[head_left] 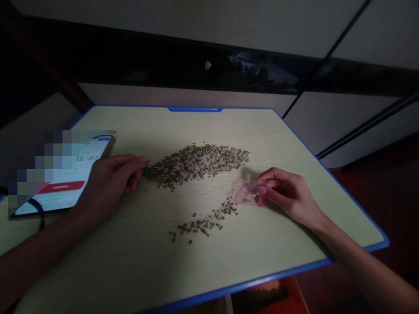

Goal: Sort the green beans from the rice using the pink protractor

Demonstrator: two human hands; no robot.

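A long heap of small green beans mixed with pale grains lies across the middle of the table. My left hand is closed at the heap's left end, thumb against curled fingers; whatever it may hold is hidden. Between the thumb and fingers of my right hand is a clear plastic protractor with red markings, held low over the tabletop. Its left edge meets the upper end of a thin, scattered strip of beans and grains, which runs down to the left, nearer me than the heap.
The pale tabletop has a blue rim. A lit phone leans at the left, partly blurred out, with a dark cable by it. Below the front edge sits an orange container with dark contents. Cabinet fronts stand behind.
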